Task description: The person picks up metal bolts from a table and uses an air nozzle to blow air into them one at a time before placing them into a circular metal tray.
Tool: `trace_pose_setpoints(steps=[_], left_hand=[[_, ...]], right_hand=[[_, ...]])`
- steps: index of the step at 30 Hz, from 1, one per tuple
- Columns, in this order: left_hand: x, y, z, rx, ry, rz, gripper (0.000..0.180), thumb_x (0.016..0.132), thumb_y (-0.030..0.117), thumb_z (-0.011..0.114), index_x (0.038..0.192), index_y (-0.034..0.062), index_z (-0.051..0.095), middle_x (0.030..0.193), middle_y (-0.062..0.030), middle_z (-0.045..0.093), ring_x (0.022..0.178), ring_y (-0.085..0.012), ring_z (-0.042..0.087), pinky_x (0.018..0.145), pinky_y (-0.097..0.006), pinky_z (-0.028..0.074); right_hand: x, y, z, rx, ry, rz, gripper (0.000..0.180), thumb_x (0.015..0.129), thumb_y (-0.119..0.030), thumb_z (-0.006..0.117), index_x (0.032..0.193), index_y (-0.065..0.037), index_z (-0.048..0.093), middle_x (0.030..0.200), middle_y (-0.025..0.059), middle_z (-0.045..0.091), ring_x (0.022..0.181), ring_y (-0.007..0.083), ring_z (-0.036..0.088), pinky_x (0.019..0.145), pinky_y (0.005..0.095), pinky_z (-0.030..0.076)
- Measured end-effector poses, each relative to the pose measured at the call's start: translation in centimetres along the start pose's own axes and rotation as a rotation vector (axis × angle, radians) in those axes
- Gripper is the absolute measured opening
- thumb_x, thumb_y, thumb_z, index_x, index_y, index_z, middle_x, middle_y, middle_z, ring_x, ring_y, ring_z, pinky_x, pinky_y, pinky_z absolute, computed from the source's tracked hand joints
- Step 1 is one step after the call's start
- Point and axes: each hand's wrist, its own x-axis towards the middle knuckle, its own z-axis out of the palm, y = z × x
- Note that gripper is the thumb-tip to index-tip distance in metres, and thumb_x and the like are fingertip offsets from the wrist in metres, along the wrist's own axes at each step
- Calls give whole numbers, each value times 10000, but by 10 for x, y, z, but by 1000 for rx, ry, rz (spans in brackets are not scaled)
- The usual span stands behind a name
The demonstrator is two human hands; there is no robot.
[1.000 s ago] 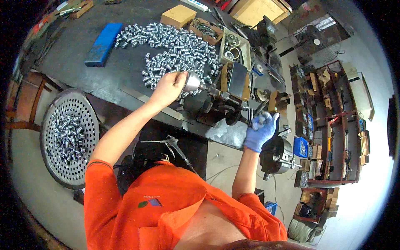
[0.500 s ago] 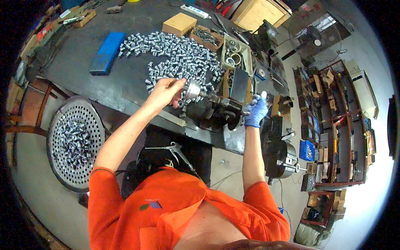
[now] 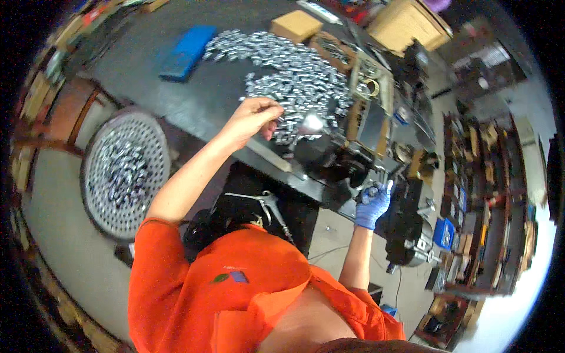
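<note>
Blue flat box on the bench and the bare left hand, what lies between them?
In the head view, bare dark benchtop lies between the blue flat box and the left hand; the pile of small metal cylinders sits beyond.

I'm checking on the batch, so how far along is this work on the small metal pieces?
Done, by the look of it: some pieces lie in the round perforated metal basket. In hand: the bare left hand is at the heap of small silver metal cylinders, while the blue-gloved right hand grips the dark bench machine's handle. Left: most of the heap.
</note>
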Motion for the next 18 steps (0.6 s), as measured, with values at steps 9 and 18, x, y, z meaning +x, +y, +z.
trace_pose_setpoints(steps=[9,18], left_hand=[[-149,-2,-151,779,603,-111,237,820,216,566,832,-18,603,622,-94,578,523,-164,557,493,-289,447],[-214,28,-180,1437,919,-305,265,774,232,621,933,21,601,742,-182,617,700,-329,611,592,-379,465]], right_hand=[[82,-30,54,-221,-47,-123,334,889,-397,496,681,-137,513,499,-56,414,390,44,344,342,192,269],[-10,-44,38,-38,-222,-385,371,904,-390,466,741,-62,529,530,-3,405,390,74,312,344,212,249]])
